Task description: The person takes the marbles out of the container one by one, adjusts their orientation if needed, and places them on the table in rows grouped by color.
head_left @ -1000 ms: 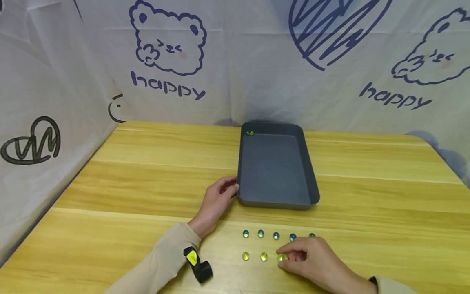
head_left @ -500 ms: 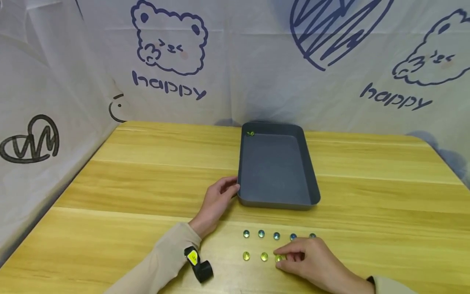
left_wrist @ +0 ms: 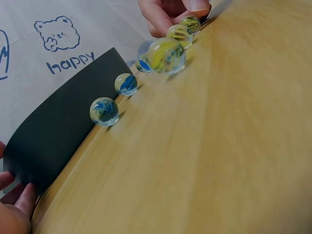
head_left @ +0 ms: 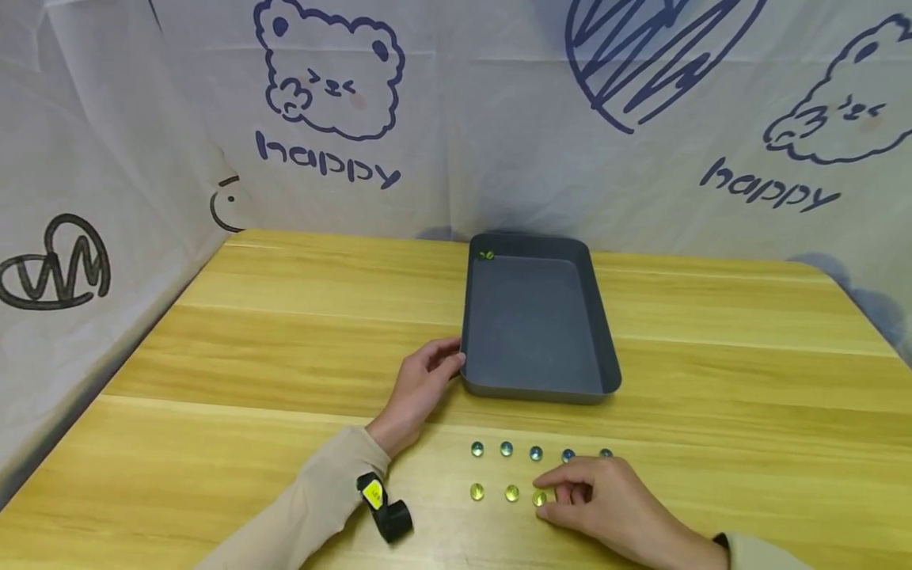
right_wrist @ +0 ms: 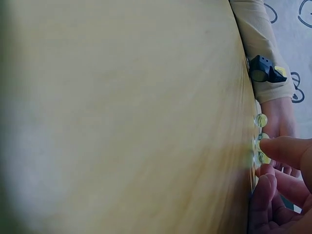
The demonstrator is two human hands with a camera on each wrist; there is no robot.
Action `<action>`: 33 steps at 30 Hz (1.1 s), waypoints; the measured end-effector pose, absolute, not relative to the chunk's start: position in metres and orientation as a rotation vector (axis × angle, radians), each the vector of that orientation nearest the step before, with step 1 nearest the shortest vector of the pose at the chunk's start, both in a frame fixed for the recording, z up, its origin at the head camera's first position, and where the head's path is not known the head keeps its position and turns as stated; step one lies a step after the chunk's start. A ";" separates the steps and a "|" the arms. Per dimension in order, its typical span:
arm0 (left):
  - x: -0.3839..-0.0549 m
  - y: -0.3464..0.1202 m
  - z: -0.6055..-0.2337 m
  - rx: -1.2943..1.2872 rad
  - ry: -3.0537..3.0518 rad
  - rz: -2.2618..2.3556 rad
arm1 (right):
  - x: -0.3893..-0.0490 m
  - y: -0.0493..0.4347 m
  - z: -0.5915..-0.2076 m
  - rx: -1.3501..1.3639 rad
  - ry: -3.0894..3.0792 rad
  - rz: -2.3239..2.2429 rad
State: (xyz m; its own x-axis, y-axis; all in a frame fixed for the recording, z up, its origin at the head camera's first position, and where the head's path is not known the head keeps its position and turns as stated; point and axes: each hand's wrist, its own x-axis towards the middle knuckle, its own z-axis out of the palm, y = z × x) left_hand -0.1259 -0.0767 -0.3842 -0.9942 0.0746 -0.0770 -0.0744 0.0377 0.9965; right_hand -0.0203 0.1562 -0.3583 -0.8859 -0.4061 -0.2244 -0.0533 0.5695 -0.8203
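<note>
In the head view my right hand (head_left: 616, 503) pinches a yellow glass marble (head_left: 539, 499) between thumb and index finger, low over or on the table. It is at the right end of a row with two other yellow marbles (head_left: 512, 493). Behind them lies a row of several blue marbles (head_left: 536, 454), its right end partly screened by the hand. My left hand (head_left: 420, 388) touches the outer left wall of a dark grey tray (head_left: 540, 393) near its front corner, fingers relaxed. In the left wrist view, blurred yellow and blue marbles (left_wrist: 104, 111) stand before the tray wall (left_wrist: 68, 107).
Something small and yellow-green (head_left: 487, 256), apparently a marble, sits in the tray's far left corner. A wooden table (head_left: 285, 348) carries everything. White cloth (head_left: 456, 103) with blue drawings hangs behind and at the left. A black wrist camera (head_left: 385, 507) is strapped to the left sleeve.
My right hand has shifted slightly left with the pinched yellow marble, bringing it closer to the other two. The left hand and the tray keep their places.
</note>
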 end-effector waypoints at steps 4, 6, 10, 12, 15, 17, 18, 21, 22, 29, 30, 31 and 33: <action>-0.126 -0.077 -0.385 -0.002 2.182 2.112 | -0.020 0.157 -0.358 -0.363 2.404 -1.256; -0.126 -0.077 -0.385 -0.002 2.182 2.111 | -0.020 0.157 -0.358 -0.364 2.398 -1.264; -0.126 -0.077 -0.385 -0.003 2.178 2.117 | -0.019 0.159 -0.358 -0.370 2.385 -1.278; -0.126 -0.076 -0.384 -0.007 2.179 2.118 | -0.019 0.160 -0.358 -0.374 2.378 -1.284; -0.126 -0.077 -0.385 -0.011 2.183 2.115 | -0.018 0.162 -0.358 -0.386 2.360 -1.301; -0.126 -0.077 -0.385 -0.012 2.188 2.110 | -0.018 0.163 -0.358 -0.408 2.360 -1.305; -0.126 -0.077 -0.385 -0.010 2.190 2.109 | -0.018 0.163 -0.358 -0.417 2.358 -1.309; -0.127 -0.077 -0.385 -0.005 2.190 2.112 | -0.018 0.165 -0.357 -0.429 2.357 -1.315; -0.127 -0.076 -0.385 -0.005 2.189 2.114 | -0.018 0.166 -0.357 -0.421 2.357 -1.316; -0.126 -0.076 -0.384 -0.012 2.185 2.114 | -0.012 0.173 -0.358 -0.243 2.339 -1.366; -0.126 -0.076 -0.384 -0.015 2.186 2.112 | -0.011 0.174 -0.357 -0.224 2.333 -1.379; -0.126 -0.076 -0.384 -0.013 2.187 2.112 | -0.010 0.175 -0.357 -0.212 2.331 -1.390; -0.126 -0.077 -0.384 -0.015 2.188 2.110 | -0.008 0.176 -0.356 -0.209 2.322 -1.417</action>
State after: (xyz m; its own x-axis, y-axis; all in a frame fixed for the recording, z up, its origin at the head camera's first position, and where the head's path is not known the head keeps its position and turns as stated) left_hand -0.1259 -0.0770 -0.3844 -0.9947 0.0637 -0.0803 -0.0780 0.0390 0.9962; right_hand -0.0084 0.1758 -0.3556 -0.9044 -0.3338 -0.2656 0.0837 0.4717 -0.8778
